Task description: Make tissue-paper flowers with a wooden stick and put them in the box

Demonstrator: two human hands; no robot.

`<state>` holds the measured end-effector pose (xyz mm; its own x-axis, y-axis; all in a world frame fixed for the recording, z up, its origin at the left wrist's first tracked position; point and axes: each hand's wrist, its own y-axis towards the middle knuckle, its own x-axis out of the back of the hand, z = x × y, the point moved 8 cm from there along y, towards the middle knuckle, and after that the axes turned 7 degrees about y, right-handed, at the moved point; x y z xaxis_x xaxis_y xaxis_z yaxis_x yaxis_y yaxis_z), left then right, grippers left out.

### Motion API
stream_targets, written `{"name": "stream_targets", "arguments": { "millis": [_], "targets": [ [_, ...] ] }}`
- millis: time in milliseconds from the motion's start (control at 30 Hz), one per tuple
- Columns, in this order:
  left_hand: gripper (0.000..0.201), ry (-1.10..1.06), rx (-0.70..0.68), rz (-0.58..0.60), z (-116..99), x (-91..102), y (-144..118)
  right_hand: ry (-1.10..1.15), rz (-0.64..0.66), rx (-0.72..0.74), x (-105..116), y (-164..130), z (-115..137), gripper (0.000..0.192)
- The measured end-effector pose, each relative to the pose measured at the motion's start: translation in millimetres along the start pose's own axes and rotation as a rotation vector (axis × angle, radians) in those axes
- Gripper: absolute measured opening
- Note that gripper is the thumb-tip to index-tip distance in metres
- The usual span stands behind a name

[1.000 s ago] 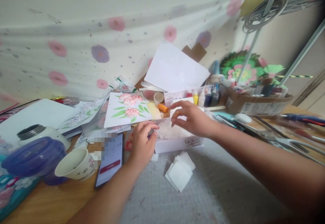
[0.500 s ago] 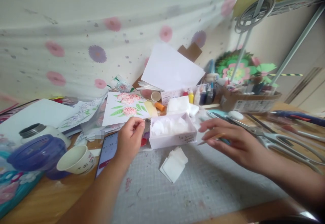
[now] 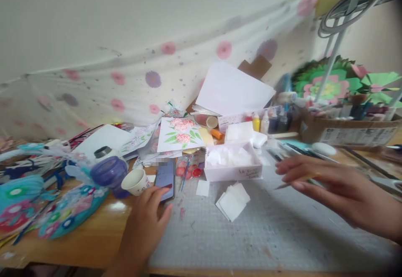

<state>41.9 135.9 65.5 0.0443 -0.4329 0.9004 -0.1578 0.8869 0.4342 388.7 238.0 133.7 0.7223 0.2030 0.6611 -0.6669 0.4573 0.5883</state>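
My left hand (image 3: 149, 216) is open, its fingers stretched over the lower part of a phone (image 3: 165, 176); a fingertip seems to rest on the screen. In the closed fingers of my right hand (image 3: 333, 189) is a thin pointed tool (image 3: 284, 185); its kind is unclear. Between the hands, a small stack of white paper squares (image 3: 232, 201) lies on the grey mat (image 3: 213, 243). A single white square (image 3: 202, 188) is nearer my left hand. Behind the stack stands a white box (image 3: 235, 174) with white tissue-like pieces (image 3: 229, 156) in it. A slim blue brush (image 3: 186, 172) lies beside red paint pots (image 3: 190, 171).
Left of the phone stand a paper cup (image 3: 135, 182) and a purple container (image 3: 108, 171). Flower pictures (image 3: 180, 134), paint bottles (image 3: 264, 122) and a cardboard box (image 3: 348, 133) line the back. Scissors (image 3: 387, 182) lie beyond my right hand.
My left hand has moved from beside the white box down to the phone, and its pinched fingers have spread. The view has turned left. My right hand still holds the thin tool.
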Motion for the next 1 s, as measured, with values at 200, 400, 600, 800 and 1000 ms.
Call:
{"name": "stream_targets", "arguments": {
  "millis": [200, 400, 600, 800, 1000],
  "targets": [
    [0.048, 0.104, 0.259, 0.152, 35, -13.2, -9, -0.072, 0.016, 0.056, 1, -7, 1, 0.015],
    [0.055, 0.227, 0.232, 0.176, 17, -20.7, 7, -0.138, 0.025, 0.099, 1, -4, 10, 0.014],
    [0.054, 0.314, 0.274, 0.142, 9, -22.4, 22, -0.144, 0.005, 0.123, -8, 10, 20, 0.015],
    [0.055, 0.325, 0.312, 0.137, 14, -13.7, 8, -0.123, 0.037, 0.095, -20, 10, 13, 0.015],
    [0.055, 0.202, 0.239, 0.095, 19, -4.1, -35, -0.203, 0.011, 0.153, -17, 6, 3, 0.018]
  ]
}}
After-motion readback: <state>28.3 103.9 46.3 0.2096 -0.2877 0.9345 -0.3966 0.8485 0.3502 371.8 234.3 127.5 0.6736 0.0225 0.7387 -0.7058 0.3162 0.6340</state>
